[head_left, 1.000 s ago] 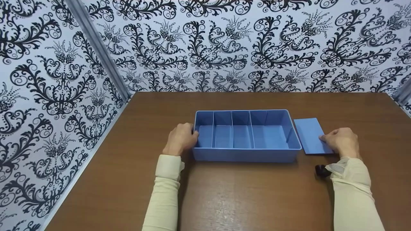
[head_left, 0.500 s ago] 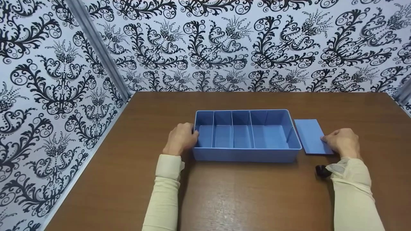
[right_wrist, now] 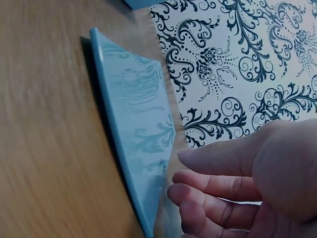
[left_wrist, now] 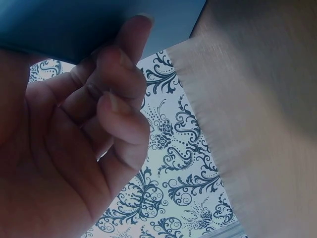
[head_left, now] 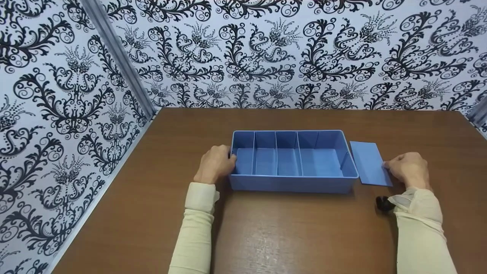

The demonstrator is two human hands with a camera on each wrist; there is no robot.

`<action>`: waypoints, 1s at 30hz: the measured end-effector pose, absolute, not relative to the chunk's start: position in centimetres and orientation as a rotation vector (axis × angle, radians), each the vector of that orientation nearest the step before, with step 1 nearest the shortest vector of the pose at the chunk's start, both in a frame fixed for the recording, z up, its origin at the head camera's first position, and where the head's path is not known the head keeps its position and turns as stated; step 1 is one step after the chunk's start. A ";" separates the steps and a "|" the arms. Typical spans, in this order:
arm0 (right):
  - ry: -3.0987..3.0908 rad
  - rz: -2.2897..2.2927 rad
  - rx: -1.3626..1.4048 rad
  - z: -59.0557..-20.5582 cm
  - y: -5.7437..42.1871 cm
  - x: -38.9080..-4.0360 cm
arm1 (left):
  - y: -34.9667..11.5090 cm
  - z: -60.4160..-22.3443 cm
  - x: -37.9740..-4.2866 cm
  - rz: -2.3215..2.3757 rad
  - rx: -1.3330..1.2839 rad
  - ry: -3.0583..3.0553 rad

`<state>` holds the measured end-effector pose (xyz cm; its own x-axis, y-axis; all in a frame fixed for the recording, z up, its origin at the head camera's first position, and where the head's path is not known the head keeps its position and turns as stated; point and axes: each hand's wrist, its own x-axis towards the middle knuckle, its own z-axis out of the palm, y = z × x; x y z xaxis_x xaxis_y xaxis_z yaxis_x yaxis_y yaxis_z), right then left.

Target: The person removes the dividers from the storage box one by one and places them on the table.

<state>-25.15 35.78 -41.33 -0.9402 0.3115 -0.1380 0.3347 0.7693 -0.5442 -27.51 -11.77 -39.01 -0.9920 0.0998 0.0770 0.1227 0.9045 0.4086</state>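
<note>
A blue box [head_left: 293,184] with thin dividers stands on the brown table, its compartments showing bare floors. My left hand [head_left: 215,163] grips the left wall, thumb over the rim and the other fingers outside. In the left wrist view, the curled fingers of my left hand [left_wrist: 109,99] are at the box wall [left_wrist: 173,20]. To the right of the box lies a flat blue panel [head_left: 369,163]. My right hand [head_left: 410,167] is at its right edge. The right wrist view shows the thumb and loosely bent fingers of my right hand [right_wrist: 233,173] just beside the panel [right_wrist: 136,109], pinching nothing.
The brown wooden table [head_left: 281,236] extends in front of the box and to both sides. Patterned black-and-white walls [head_left: 262,49] stand behind and at the left. A small black device [head_left: 384,204] sits at the right cuff.
The right hand has shifted slightly right, its fingertips drawing back to the panel's edge and letting go of it. The panel has turned a little. The left hand stays on the box.
</note>
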 end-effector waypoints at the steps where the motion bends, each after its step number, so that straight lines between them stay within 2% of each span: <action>1: 2.921 -0.912 0.535 -41.3 35.8 -25.2 | -11.8 -39.0 -27.5 -0.649 -0.179 -3.010; 19: 2.897 -1.012 0.514 -39.2 34.4 -24.6 | -11.7 -39.0 -27.5 -0.649 -0.183 -3.018; 30: 3.138 -0.990 0.320 -36.1 31.3 -24.0 | -11.7 -39.0 -27.4 -0.633 -0.172 -3.024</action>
